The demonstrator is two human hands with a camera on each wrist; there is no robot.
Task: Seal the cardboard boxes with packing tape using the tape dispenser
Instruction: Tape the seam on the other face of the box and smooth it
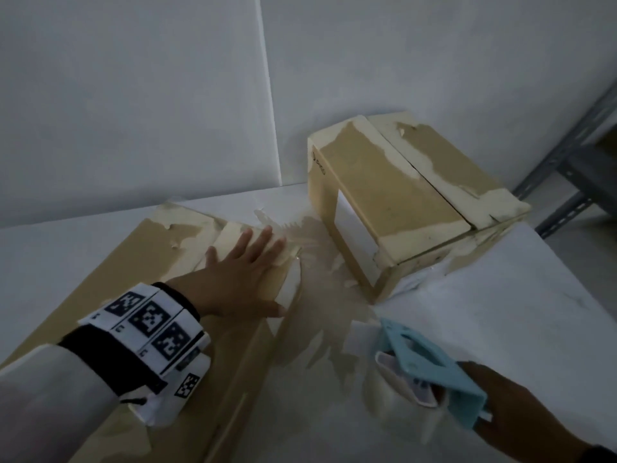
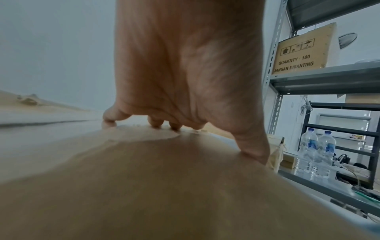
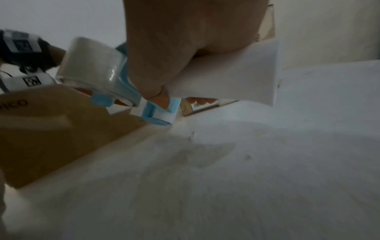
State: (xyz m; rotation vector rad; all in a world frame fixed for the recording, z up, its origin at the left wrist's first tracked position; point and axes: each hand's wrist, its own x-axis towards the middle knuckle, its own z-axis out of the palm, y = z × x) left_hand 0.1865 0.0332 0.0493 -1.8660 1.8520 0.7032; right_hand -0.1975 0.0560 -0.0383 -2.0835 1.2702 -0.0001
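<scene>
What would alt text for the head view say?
A left hand presses flat on the near cardboard box while the right hand holds a blue tape dispenser just above the white table. A second cardboard box, its top seam unsealed, sits behind near the wall.

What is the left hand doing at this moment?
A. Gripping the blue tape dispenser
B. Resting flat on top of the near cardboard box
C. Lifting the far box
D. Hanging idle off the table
B: the left hand lies with fingers spread on the near cardboard box, while the right hand holds the tape dispenser.
</scene>
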